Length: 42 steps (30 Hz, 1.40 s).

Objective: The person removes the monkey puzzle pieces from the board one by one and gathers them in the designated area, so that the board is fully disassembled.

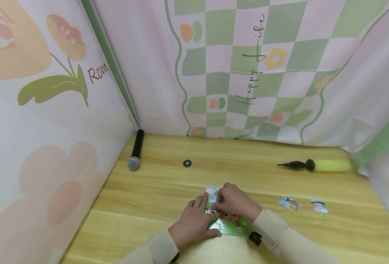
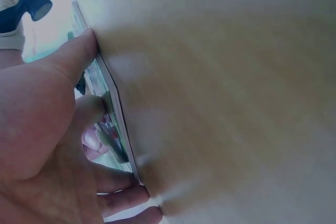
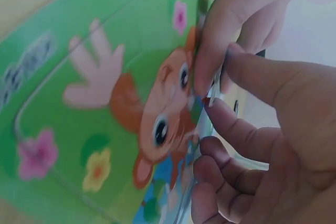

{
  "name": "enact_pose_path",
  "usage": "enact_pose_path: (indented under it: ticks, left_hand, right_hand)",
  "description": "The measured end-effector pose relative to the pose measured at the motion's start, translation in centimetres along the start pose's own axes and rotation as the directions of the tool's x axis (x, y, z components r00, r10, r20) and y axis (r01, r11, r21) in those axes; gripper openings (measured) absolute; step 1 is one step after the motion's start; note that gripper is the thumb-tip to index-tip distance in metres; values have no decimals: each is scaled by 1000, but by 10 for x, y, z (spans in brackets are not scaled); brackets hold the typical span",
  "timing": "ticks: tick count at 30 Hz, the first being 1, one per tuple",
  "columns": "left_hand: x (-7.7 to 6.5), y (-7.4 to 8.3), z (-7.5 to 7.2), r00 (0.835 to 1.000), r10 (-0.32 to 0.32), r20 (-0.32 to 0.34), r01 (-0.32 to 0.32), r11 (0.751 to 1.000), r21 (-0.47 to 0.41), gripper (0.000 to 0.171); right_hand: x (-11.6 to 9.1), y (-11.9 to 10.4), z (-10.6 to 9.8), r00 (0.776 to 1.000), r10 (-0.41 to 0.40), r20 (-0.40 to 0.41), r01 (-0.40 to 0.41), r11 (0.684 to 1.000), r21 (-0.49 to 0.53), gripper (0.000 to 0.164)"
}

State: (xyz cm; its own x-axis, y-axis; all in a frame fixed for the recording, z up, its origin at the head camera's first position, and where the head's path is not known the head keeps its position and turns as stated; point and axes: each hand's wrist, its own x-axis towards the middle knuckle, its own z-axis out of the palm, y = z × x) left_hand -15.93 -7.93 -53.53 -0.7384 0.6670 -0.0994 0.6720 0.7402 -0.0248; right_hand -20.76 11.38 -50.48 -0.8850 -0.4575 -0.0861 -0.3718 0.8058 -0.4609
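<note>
A green jigsaw puzzle (image 1: 225, 229) with a cartoon monkey (image 3: 165, 114) and flowers lies flat on the table in front of the person. The left hand (image 1: 192, 222) rests across its left side, fingers spread and fairly straight, thumb along the front edge. Over the middle of the puzzle, the right hand (image 1: 236, 201) pinches a puzzle piece (image 2: 111, 142) between thumb and forefinger. That piece stands tilted close to the puzzle's surface in the left wrist view. The hands hide part of the picture in the head view.
Two loose puzzle pieces, one nearer (image 1: 290, 203) and one farther right (image 1: 319, 207), lie right of the puzzle. Behind are a black microphone (image 1: 136, 152) at left, a poker chip (image 1: 187, 163) and a yellow hand pump (image 1: 330, 165) at right. Printed curtains (image 1: 155, 80) border the table (image 1: 141, 205).
</note>
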Motion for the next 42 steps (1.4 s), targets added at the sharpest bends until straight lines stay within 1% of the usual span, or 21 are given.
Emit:
enact_pose_path:
  ticks: [3,5,8,11,14,17,20,25,27,32,35,39,42]
  left_hand:
    - [1,1,-1,1000,-3,5,3,1000,3,70]
    - [1,2,-1,1000,-6,9,6,1000,10,70]
    - [2,2,0,1000,-8,18,8,1000,15,70]
    - [2,2,0,1000,-17,24,17,1000,18,71]
    - [2,1,1,1000,-20,16,20,1000,25,72]
    - [2,0,0,1000,-12,5,12,1000,25,72]
    - [1,0,-1,1000,-4,1,4,1000,24,71]
    - [1,1,-3,1000,-7,9,7,999,36,71]
    - [1,2,-3,1000,-11,17,10,999,38,71]
    - [1,3,-3,999,-21,32,19,999,49,72]
    - [1,3,-2,999,-21,27,19,998,63,72]
    - [2,3,0,1000,-13,23,11,996,85,72]
    - [2,4,1,1000,-10,24,7,996,92,72]
  right_hand:
    - [1,-1,-1,1000,-12,13,12,999,40,23]
    - [2,1,-1,1000,-29,7,28,995,92,18]
    - [2,4,-2,999,-46,10,43,975,217,10]
    - [1,6,-3,998,-56,-6,56,964,259,6]
    - [-1,7,-5,998,-53,-22,56,977,205,15]
    - [-4,8,-5,999,-27,21,22,979,203,26]
    - [-6,7,-3,998,-9,57,-2,980,198,29]
    - [-2,7,1,1000,-3,28,-1,990,139,21]
    - [-1,8,2,1000,-2,25,-2,990,142,16]
    - [2,11,3,998,-23,52,12,979,204,9]
    - [3,14,2,1000,-18,15,14,978,207,8]
    - [7,19,2,998,20,-65,-9,988,157,9]
    - [9,23,0,995,34,-94,-18,987,159,9]
